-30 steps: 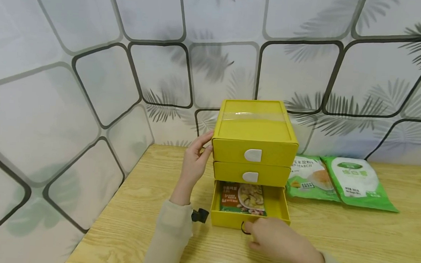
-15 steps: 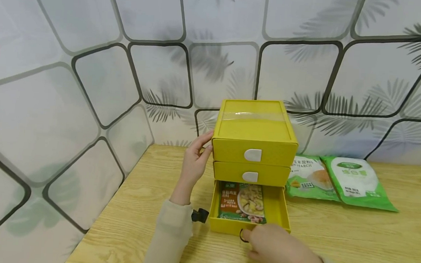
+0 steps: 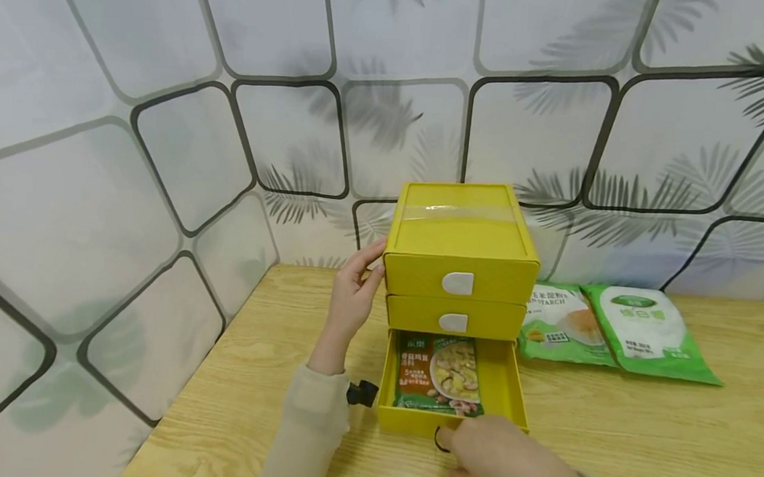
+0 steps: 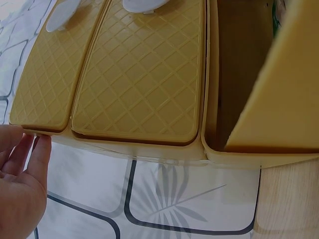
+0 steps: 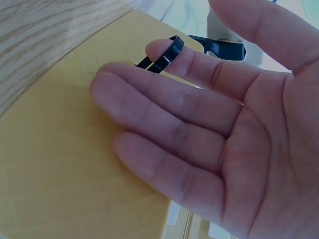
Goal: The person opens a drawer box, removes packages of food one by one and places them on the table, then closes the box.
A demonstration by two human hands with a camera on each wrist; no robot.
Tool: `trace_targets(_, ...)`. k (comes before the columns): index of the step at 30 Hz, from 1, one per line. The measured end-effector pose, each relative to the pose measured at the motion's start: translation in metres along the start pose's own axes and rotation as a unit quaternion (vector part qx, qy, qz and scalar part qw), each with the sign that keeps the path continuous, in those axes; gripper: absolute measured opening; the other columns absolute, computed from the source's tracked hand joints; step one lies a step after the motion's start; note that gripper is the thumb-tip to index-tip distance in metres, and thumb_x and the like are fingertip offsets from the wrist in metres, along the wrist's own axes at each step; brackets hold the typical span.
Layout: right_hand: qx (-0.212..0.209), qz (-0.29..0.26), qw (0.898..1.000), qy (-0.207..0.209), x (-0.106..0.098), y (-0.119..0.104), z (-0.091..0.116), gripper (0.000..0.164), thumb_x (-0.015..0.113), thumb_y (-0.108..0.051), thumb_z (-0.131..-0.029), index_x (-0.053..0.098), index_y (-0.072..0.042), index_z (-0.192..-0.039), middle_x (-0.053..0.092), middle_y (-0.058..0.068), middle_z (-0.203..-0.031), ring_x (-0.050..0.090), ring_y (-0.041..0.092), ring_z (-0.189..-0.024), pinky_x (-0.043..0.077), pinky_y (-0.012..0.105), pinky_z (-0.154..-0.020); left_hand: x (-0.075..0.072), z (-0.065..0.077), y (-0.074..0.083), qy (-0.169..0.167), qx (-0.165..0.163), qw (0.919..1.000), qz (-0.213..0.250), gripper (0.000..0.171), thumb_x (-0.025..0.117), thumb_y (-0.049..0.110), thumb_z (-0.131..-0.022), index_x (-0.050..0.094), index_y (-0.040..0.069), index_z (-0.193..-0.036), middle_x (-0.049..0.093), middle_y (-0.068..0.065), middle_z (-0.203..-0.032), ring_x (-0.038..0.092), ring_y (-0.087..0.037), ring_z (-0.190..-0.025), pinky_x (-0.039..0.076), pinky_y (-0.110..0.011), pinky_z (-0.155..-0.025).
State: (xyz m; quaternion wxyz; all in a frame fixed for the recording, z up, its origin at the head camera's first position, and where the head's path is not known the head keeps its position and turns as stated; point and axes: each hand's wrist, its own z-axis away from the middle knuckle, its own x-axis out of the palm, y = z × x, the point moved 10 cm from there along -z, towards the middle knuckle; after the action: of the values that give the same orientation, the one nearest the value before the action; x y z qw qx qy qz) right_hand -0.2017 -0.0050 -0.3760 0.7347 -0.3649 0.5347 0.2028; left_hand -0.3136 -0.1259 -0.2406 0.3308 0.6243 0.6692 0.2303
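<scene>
A yellow drawer cabinet (image 3: 461,232) with three drawers stands on the table. My left hand (image 3: 351,295) rests its fingers against the cabinet's upper left side; in the left wrist view that hand (image 4: 22,184) touches the side near the front edge. The bottom drawer (image 3: 507,388) is pulled out, and a brown and green seasoning packet (image 3: 435,377) lies flat inside it. My right hand (image 3: 503,454) has its index finger hooked through a black loop (image 5: 169,54) on the drawer front. The other fingers lie close to the yellow front in the right wrist view.
Two green and white bags, a starch bag (image 3: 567,323) and a second one (image 3: 648,331), lie to the right of the cabinet. White tabs (image 3: 458,282) mark the two upper drawers. A patterned wall covering (image 3: 401,137) rises behind the wooden table (image 3: 639,444).
The bottom drawer has slid further out toward me, together with my right hand, showing more of the packet. My left hand has stayed at the cabinet's side.
</scene>
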Motion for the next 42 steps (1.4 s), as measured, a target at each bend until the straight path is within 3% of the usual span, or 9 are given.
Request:
trace_targets(17, 0.010, -0.008, 1.000, -0.011, 0.004, 0.003, 0.001, 0.007, 0.063, -0.023, -0.082, 0.057, -0.020, -0.079, 0.046, -0.011, -0.060, 0.040, 0.003, -0.048, 0.037, 0.023, -0.045, 0.003, -0.001, -0.002, 0.000, 0.000, 1.0000, 0.006, 0.032, 0.044, -0.008, -0.089, 0.046, -0.014, -0.120, 0.042, -0.025, -0.127, 0.043, -0.031, -0.115, 0.046, -0.038, -0.083)
trace_targets(23, 0.008, -0.011, 1.000, -0.008, 0.002, 0.000, 0.002, 0.007, 0.062, -0.022, -0.082, 0.057, -0.019, -0.077, 0.043, -0.012, -0.058, 0.038, 0.004, -0.046, 0.035, 0.022, -0.043, 0.001, -0.001, -0.020, 0.001, 0.008, 0.9999, 0.008, 0.033, 0.046, -0.003, -0.089, 0.047, -0.009, -0.122, 0.043, -0.021, -0.128, 0.044, -0.024, -0.115, 0.046, -0.035, -0.082)
trace_targets(30, -0.004, -0.004, 1.000, -0.008, 0.000, -0.003, 0.004, 0.006, 0.061, -0.023, -0.082, 0.058, -0.020, -0.079, 0.043, -0.013, -0.059, 0.038, 0.003, -0.049, 0.036, 0.022, -0.045, 0.001, 0.001, -0.001, 0.002, 0.009, 0.9999, 0.011, 0.032, 0.044, -0.010, -0.088, 0.046, -0.014, -0.119, 0.042, -0.025, -0.127, 0.042, -0.030, -0.116, 0.045, -0.036, -0.084)
trace_targets(42, -0.019, -0.032, 0.999, 0.002, -0.011, -0.008, 0.006, 0.005, 0.061, -0.023, -0.083, 0.058, -0.019, -0.080, 0.042, -0.015, -0.059, 0.036, 0.002, -0.049, 0.036, 0.020, -0.046, 0.001, 0.000, 0.001, 0.000, 0.000, 1.0000, 0.009, 0.032, 0.044, -0.010, -0.088, 0.046, -0.015, -0.120, 0.042, -0.025, -0.127, 0.041, -0.031, -0.117, 0.045, -0.035, -0.085)
